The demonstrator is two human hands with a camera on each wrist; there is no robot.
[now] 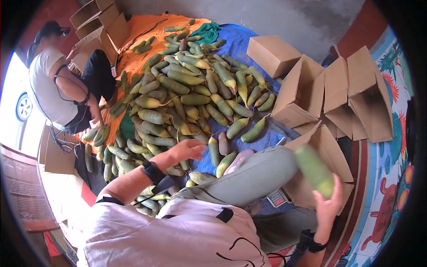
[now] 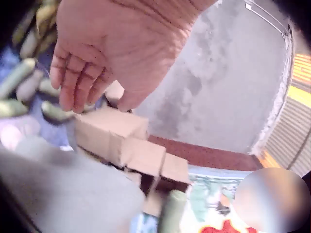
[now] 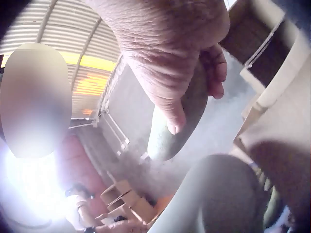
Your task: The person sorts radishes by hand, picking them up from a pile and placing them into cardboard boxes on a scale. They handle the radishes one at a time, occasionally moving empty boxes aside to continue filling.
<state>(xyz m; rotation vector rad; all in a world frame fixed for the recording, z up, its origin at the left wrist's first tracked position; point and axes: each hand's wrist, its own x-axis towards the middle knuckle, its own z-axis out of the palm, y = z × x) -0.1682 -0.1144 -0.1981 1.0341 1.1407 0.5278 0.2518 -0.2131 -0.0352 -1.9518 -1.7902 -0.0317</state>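
You're gripping one vegetable (image 1: 315, 171) in your right hand (image 1: 328, 209). Thumb and fingers are wrapping its lower end, and the wrist view is confirming the clamp. It's sticking up out of the hand, leaning left and showing blurred. In the head view it's overlapping the open box (image 1: 331, 151) just right of your bent leg (image 1: 253, 173); I can't tell whether it's over the opening.

Your left hand (image 1: 187, 149) is hanging palm-down, fingers relaxed and slightly bent, holding nothing. It's hovering at the near edge of the pile (image 1: 187, 98). I can't tell whether it's touching any vegetable there.

The pile is lying on a blue tarp (image 1: 238, 42) and an orange cloth (image 1: 133, 58), well apart from the right hand. More boxes (image 1: 356, 93) are standing open past the tarp's right edge. A scale (image 1: 276, 197) is sitting under your leg, next to the box. Another person (image 1: 58, 89) is crouching at the pile's far left.
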